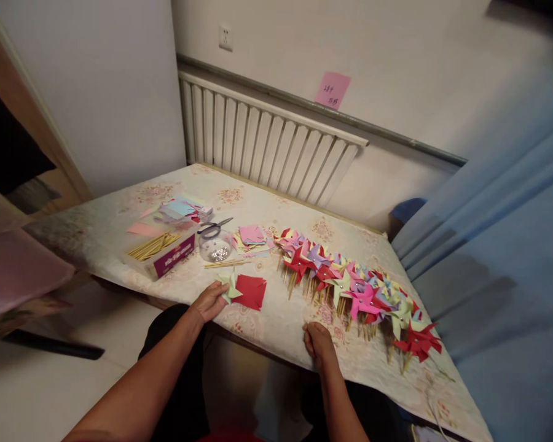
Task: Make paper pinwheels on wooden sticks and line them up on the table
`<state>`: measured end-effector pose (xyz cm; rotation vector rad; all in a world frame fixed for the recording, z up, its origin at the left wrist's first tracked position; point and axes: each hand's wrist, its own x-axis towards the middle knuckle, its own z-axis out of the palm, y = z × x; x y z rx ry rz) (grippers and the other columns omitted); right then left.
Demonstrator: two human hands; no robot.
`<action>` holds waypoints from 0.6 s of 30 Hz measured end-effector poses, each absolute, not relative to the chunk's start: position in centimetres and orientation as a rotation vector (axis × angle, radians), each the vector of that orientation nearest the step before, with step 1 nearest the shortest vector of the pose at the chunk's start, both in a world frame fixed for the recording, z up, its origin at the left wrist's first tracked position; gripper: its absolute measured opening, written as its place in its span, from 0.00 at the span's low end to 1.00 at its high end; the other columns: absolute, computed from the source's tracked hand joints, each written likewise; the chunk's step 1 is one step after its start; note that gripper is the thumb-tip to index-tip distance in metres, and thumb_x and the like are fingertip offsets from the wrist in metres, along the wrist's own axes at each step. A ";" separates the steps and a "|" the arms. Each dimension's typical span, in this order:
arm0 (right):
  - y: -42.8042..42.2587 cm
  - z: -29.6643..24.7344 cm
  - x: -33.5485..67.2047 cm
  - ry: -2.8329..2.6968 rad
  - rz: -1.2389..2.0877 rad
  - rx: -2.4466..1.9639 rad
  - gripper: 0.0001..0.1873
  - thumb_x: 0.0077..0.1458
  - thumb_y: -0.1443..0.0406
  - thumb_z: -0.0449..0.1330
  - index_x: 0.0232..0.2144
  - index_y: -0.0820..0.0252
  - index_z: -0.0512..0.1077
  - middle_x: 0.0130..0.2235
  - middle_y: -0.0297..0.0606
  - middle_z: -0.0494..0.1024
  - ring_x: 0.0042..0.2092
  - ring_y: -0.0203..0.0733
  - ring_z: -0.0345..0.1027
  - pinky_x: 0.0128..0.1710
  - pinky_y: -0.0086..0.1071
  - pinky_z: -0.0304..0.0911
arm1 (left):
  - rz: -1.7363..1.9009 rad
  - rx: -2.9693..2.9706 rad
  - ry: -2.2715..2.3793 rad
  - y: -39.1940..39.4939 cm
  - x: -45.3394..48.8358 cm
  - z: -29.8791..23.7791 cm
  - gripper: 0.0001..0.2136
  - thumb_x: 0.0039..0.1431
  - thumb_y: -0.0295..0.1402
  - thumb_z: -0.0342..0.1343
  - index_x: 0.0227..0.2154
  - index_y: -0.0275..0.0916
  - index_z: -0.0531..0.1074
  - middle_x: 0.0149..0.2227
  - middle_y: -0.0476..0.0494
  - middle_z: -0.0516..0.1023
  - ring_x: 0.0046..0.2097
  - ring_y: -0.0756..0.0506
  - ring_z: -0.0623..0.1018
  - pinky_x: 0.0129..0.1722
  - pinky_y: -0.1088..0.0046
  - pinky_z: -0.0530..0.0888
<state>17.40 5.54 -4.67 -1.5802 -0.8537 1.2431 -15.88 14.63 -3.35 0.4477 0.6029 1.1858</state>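
Note:
My left hand [208, 302] rests at the table's front edge, its fingers closed on a pale green paper pinwheel head [229, 286]. A red paper square [251, 291] lies right beside that pinwheel. My right hand [319, 342] sits on the floral tablecloth [276, 319] near the front edge, fingers curled under, with nothing visible in it. Just beyond it runs a long row of finished paper pinwheels on wooden sticks [354, 285], stretching to the right end of the table.
A box of wooden sticks [162, 250], a clear tub of pins [215, 248], scissors [214, 228], loose sticks [225, 264] and stacks of coloured paper [252, 236] lie behind my left hand. A radiator [267, 144] lines the far wall. A blue curtain [498, 245] hangs at right.

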 end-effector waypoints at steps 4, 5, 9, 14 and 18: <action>5.5 -4.4 17.4 -0.847 1.254 -1.580 0.15 0.41 0.51 0.58 0.21 0.57 0.65 0.11 0.25 0.60 0.12 0.27 0.42 0.12 0.25 0.34 | 1.191 0.448 0.590 14.6 -15.8 -3.2 0.13 0.45 0.25 0.68 0.34 0.38 0.73 0.35 0.41 0.82 0.45 0.39 0.81 0.47 0.64 0.78; 5.4 -4.3 17.4 -0.848 1.254 -1.575 0.16 0.41 0.51 0.59 0.22 0.57 0.65 0.12 0.24 0.60 0.12 0.27 0.42 0.12 0.25 0.34 | 1.194 0.446 0.593 14.6 -15.8 -3.2 0.13 0.45 0.24 0.68 0.34 0.38 0.73 0.35 0.42 0.82 0.45 0.39 0.82 0.46 0.64 0.78; 5.2 -4.0 17.3 -0.843 1.235 -1.570 0.16 0.41 0.52 0.61 0.24 0.58 0.67 0.13 0.24 0.61 0.12 0.27 0.44 0.13 0.24 0.36 | 1.191 0.441 0.622 14.6 -15.7 -2.9 0.11 0.45 0.24 0.67 0.31 0.38 0.72 0.34 0.43 0.82 0.44 0.39 0.82 0.44 0.64 0.79; 5.4 -3.9 17.2 -0.825 1.221 -1.588 0.14 0.42 0.53 0.59 0.22 0.57 0.66 0.11 0.24 0.60 0.11 0.27 0.42 0.12 0.25 0.34 | 1.188 0.444 0.633 14.7 -15.7 -2.8 0.11 0.44 0.23 0.67 0.30 0.38 0.73 0.31 0.44 0.81 0.40 0.40 0.82 0.42 0.68 0.79; 5.5 -3.9 17.2 -0.815 1.221 -1.589 0.13 0.42 0.54 0.59 0.22 0.57 0.66 0.12 0.24 0.61 0.11 0.27 0.43 0.12 0.25 0.34 | 1.189 0.461 0.622 14.9 -15.8 -3.2 0.10 0.45 0.24 0.67 0.31 0.37 0.74 0.31 0.44 0.81 0.39 0.42 0.82 0.42 0.70 0.79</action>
